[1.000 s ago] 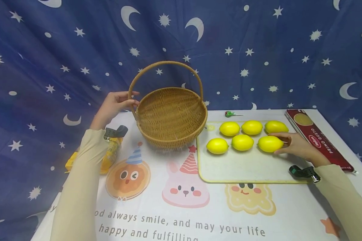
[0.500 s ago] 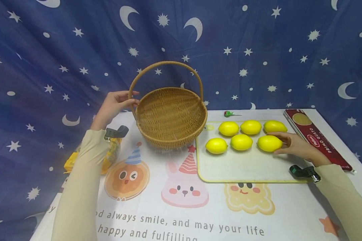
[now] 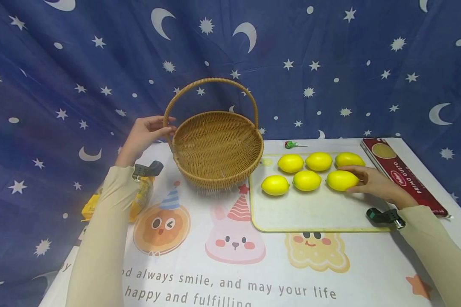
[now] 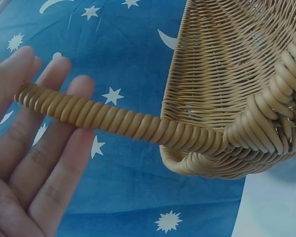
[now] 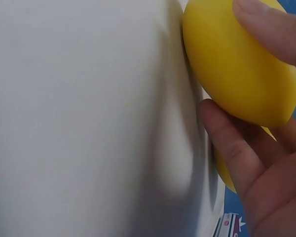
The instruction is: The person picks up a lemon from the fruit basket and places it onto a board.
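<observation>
My left hand holds the handle of a brown wicker basket, thumb on one side and fingers on the other. The basket's open side leans toward me, and its inside shows bare weave. On the right, my right hand grips the end of a yellow lemon, the nearer right one on a pale board. Close up in the right wrist view, thumb and fingers lie on either side of that lemon. Several other lemons sit in two rows on the board.
Right of the board lies a long dark red pasta packet. A small green and red item is behind the board. Partly hidden by my left sleeve is a yellow packet. A blue star-patterned curtain hangs behind the table.
My right hand and the gripped lemon have shifted very slightly left and away from me. The left hand stays on the basket handle. The whole head view has drifted a little.
</observation>
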`<move>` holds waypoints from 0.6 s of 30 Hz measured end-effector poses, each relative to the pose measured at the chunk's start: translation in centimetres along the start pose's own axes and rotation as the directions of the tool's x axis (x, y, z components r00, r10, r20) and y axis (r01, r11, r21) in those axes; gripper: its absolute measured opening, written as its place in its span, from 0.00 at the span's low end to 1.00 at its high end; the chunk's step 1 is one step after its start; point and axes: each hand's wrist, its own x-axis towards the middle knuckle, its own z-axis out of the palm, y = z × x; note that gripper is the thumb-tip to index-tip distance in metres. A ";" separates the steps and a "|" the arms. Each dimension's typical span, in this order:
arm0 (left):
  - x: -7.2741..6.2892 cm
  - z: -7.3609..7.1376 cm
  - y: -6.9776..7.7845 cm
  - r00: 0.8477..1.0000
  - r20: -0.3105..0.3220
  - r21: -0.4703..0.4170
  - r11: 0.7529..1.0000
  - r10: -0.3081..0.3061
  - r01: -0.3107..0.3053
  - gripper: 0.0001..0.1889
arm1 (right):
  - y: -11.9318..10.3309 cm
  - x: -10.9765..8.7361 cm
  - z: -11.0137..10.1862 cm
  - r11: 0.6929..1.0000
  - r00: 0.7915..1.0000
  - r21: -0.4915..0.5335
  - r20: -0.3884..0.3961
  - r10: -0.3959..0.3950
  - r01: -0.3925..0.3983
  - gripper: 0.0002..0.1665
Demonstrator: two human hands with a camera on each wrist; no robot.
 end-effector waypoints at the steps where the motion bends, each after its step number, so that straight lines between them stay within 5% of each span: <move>1: 0.0 0.0 0.0 1.000 -0.001 0.002 1.000 0.000 0.000 0.20 | 0.0 0.1 0.0 1.000 1.000 0.002 0.003 -0.007 0.007 0.41; 18: -0.1 0.0 0.0 1.000 -0.009 0.024 1.000 0.004 -0.003 0.19 | 0.2 0.8 0.3 0.999 0.999 0.029 0.030 -0.041 0.040 0.44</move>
